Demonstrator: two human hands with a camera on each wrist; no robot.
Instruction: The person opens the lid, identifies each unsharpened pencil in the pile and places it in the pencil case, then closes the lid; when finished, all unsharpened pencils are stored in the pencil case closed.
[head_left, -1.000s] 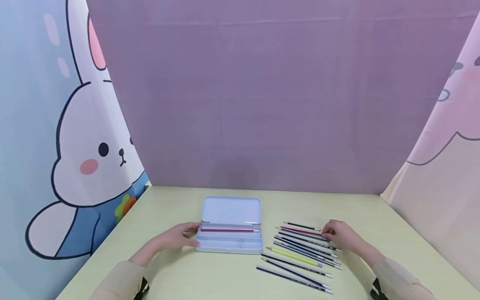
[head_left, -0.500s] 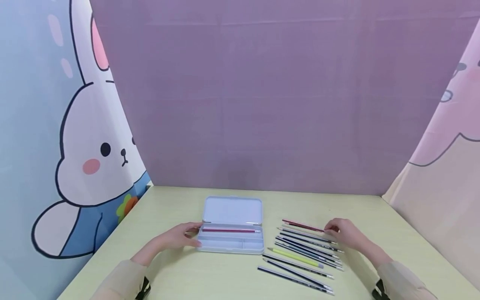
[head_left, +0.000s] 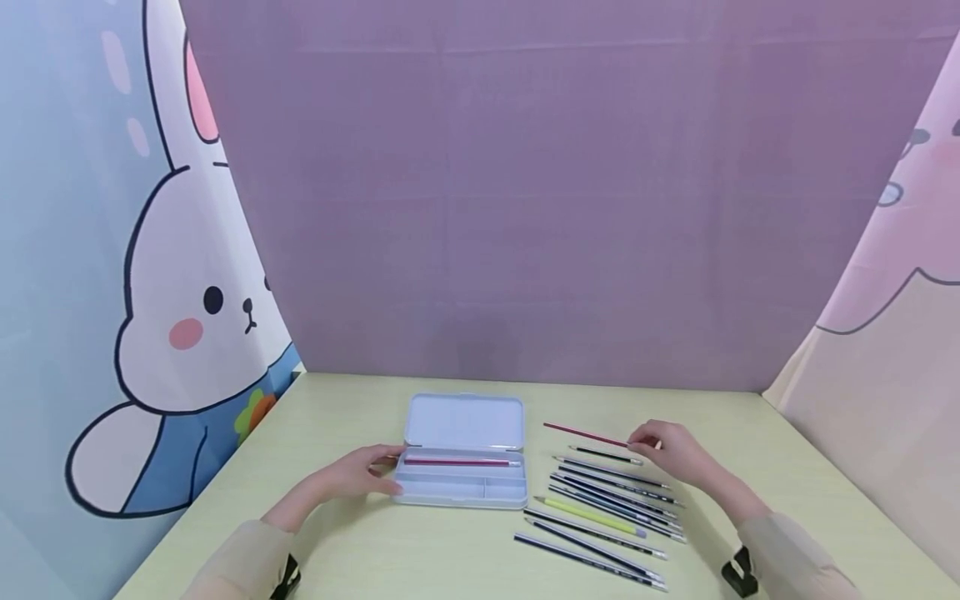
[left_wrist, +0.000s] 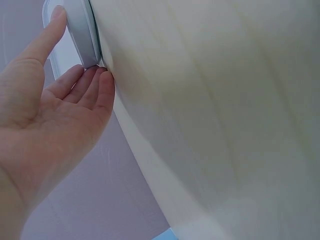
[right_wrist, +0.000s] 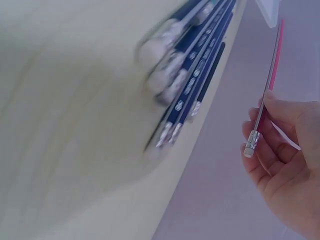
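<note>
I've drawn the red pencil [head_left: 585, 434] clear, beyond the other pencils [head_left: 591, 517] — my right hand [head_left: 666, 448] pinches it near its eraser, free to carry. My left hand [head_left: 362, 473] holds the pencil case [head_left: 438, 487].

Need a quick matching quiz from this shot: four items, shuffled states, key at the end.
Things
1. right hand
2. left hand
3. yellow pencil
4. lid

States
A. lies on the table among dark pencils
B. open, on the far side of the compartments
C. pinches a red pencil
D. touches the pencil box

Pairs: 1-C, 2-D, 3-A, 4-B
</note>
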